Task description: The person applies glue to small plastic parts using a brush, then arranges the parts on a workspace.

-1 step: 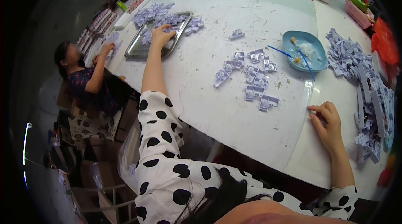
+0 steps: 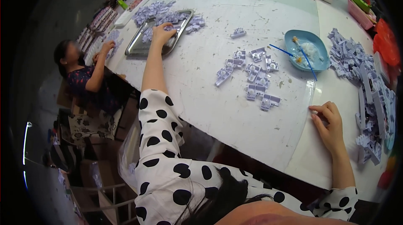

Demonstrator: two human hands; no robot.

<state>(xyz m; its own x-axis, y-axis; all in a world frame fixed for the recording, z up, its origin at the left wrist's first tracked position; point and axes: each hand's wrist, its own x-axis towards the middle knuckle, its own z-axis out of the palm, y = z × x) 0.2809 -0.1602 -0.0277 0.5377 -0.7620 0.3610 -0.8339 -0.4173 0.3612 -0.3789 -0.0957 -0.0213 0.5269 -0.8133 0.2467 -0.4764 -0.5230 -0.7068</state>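
My left hand (image 2: 163,34) reaches out over a shiny metal tray (image 2: 138,52) at the far left. Its thumb and fingers are bent round a pale lilac plastic part, only partly visible between them. More such parts (image 2: 157,10) lie in the tray and heap up behind it. Resting on the table at the right, my right hand (image 2: 330,125) has loosely bent fingers, thumb and forefinger a little apart, nothing seen in them. Several open box-shaped lilac housings (image 2: 253,73) lie grouped mid-table. One single part (image 2: 238,33) sits farther back.
A blue dish (image 2: 289,36) holds white stuff and two thin blue sticks. Long lilac pieces (image 2: 369,86) pile up along the right, near a red plastic bag (image 2: 386,42) and a pink basket (image 2: 359,14). At the left another person (image 2: 92,73) works at the table edge.
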